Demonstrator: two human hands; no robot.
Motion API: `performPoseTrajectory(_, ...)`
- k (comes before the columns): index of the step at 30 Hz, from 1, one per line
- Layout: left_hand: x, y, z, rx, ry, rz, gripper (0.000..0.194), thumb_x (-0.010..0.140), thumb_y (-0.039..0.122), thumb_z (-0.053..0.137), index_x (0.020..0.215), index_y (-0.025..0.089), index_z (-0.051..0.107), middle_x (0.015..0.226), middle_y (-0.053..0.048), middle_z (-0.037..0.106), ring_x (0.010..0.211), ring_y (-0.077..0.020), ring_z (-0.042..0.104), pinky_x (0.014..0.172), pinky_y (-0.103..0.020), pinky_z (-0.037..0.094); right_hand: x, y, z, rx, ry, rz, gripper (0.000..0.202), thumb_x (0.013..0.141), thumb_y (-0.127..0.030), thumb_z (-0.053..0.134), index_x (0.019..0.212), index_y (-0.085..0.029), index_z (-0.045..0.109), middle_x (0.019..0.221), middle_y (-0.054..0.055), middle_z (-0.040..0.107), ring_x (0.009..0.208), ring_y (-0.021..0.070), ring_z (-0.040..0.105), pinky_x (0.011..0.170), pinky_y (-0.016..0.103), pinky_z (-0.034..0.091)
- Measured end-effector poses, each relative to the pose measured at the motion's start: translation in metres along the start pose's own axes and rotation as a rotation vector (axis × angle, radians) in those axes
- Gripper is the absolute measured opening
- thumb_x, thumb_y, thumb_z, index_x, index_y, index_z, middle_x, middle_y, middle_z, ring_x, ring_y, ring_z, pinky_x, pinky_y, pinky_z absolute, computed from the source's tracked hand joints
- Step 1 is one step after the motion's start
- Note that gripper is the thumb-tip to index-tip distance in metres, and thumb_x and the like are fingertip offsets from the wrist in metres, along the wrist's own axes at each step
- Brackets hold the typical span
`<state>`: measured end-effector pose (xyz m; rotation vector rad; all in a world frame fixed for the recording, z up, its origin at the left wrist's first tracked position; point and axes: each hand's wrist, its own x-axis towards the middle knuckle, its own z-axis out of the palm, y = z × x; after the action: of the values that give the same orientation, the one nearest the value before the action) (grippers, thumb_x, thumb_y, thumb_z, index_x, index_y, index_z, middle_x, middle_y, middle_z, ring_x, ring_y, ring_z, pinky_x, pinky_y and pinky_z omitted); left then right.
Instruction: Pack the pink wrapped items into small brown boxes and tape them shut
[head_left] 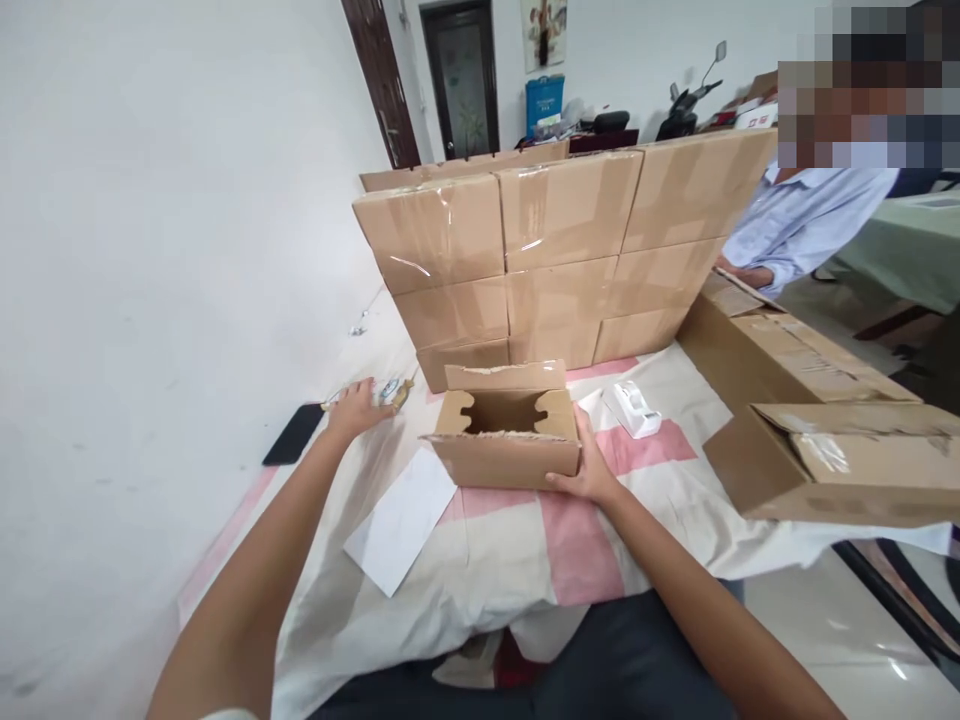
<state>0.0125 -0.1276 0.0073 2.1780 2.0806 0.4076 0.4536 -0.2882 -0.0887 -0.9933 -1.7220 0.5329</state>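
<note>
A small cardboard box (510,462) stands upright in front of me, its top flaps raised and its inside dark. My right hand (592,465) grips the box at its right end, thumb on the front face and fingers along the side. Over to the left, my left hand (355,408) is low over the cloth with its fingers apart. Beside its fingertips is a small shiny gold-and-clear item (403,392), whose kind I cannot make out. A white sheet of paper (401,520) lies left of the box.
Stacked taped cartons (566,255) form a wall behind the box. A black phone (292,435) lies by the left wall. A small white box (634,410) sits on the checked cloth (480,560). Large open cartons (862,440) stand at right, near a person in a light shirt (806,225).
</note>
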Motion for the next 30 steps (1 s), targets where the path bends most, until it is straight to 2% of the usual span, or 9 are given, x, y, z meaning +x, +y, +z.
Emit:
performPoseTrajectory(2,0.018,-0.006,0.005,0.106,-0.109,0.076,0.087,0.07,0.037,0.076,0.15,0.02,0.046,0.164,-0.02,0.038,0.15,-0.0456,0.031,0.119,-0.066,0.023,0.003,-0.005,0.003,-0.008,-0.046,-0.043,0.127,0.072,-0.067,0.079,0.166,-0.021,0.007,0.165,0.02,0.017,0.157,0.0407,0.016,0.127,0.061,0.021)
performPoseTrajectory(5,0.041,-0.014,0.01,0.211,-0.248,0.197,0.09,0.071,0.031,0.072,0.155,0.029,0.041,0.168,-0.01,0.034,0.155,-0.0375,0.026,0.124,-0.06,0.018,0.005,-0.011,0.007,0.006,-0.09,-0.061,0.125,0.073,-0.069,0.077,0.165,-0.021,0.007,0.163,0.019,0.02,0.156,0.0396,0.019,0.127,0.059,0.023)
performPoseTrajectory(7,0.051,-0.02,0.013,0.255,-0.303,0.226,0.094,0.072,0.034,0.071,0.159,0.027,0.035,0.168,-0.011,0.033,0.155,-0.0371,0.027,0.123,-0.059,0.021,0.006,-0.013,0.008,0.013,-0.083,-0.072,0.123,0.074,-0.071,0.075,0.165,-0.022,0.007,0.162,0.018,0.021,0.156,0.0394,0.021,0.127,0.058,0.023)
performPoseTrajectory(10,0.058,-0.029,0.022,0.301,-0.327,0.215,0.096,0.078,0.04,0.064,0.163,0.019,0.025,0.168,-0.017,0.031,0.153,-0.0382,0.029,0.12,-0.061,0.026,0.005,-0.012,0.008,-0.008,-0.079,-0.069,0.123,0.073,-0.068,0.077,0.164,-0.024,0.006,0.162,0.018,0.021,0.156,0.0396,0.021,0.126,0.058,0.025)
performPoseTrajectory(14,0.055,-0.034,0.032,0.343,-0.301,0.188,0.087,0.087,0.043,0.051,0.163,0.015,0.021,0.167,-0.02,0.032,0.151,-0.0392,0.033,0.118,-0.062,0.026,0.003,-0.01,0.008,-0.007,-0.089,-0.044,0.124,0.071,-0.063,0.081,0.164,-0.024,0.008,0.161,0.019,0.022,0.155,0.0405,0.022,0.125,0.058,0.026)
performPoseTrajectory(18,0.049,-0.032,0.034,0.343,-0.251,0.143,0.076,0.091,0.035,0.045,0.162,0.016,0.024,0.165,-0.02,0.036,0.149,-0.0398,0.035,0.118,-0.064,0.024,0.002,-0.009,0.007,-0.022,-0.099,-0.056,0.128,0.068,-0.059,0.084,0.164,-0.026,0.006,0.162,0.018,0.021,0.156,0.0411,0.021,0.125,0.059,0.026)
performPoseTrajectory(25,0.029,-0.024,0.022,0.191,-0.155,0.085,0.069,0.091,0.022,0.042,0.159,0.019,0.03,0.164,-0.019,0.039,0.151,-0.0369,0.032,0.12,-0.071,0.014,0.002,-0.01,0.01,-0.028,-0.093,-0.085,0.127,0.069,-0.058,0.084,0.164,-0.027,0.005,0.162,0.018,0.02,0.156,0.0406,0.02,0.125,0.06,0.025)
performPoseTrajectory(30,0.014,-0.007,0.004,-0.018,0.0,0.016,0.067,0.096,0.03,0.043,0.159,0.014,0.026,0.164,-0.023,0.034,0.154,-0.0428,0.026,0.118,-0.075,0.014,0.0,-0.013,0.012,-0.042,-0.077,-0.101,0.127,0.07,-0.058,0.084,0.165,-0.025,0.006,0.162,0.019,0.019,0.156,0.0406,0.019,0.126,0.06,0.024)
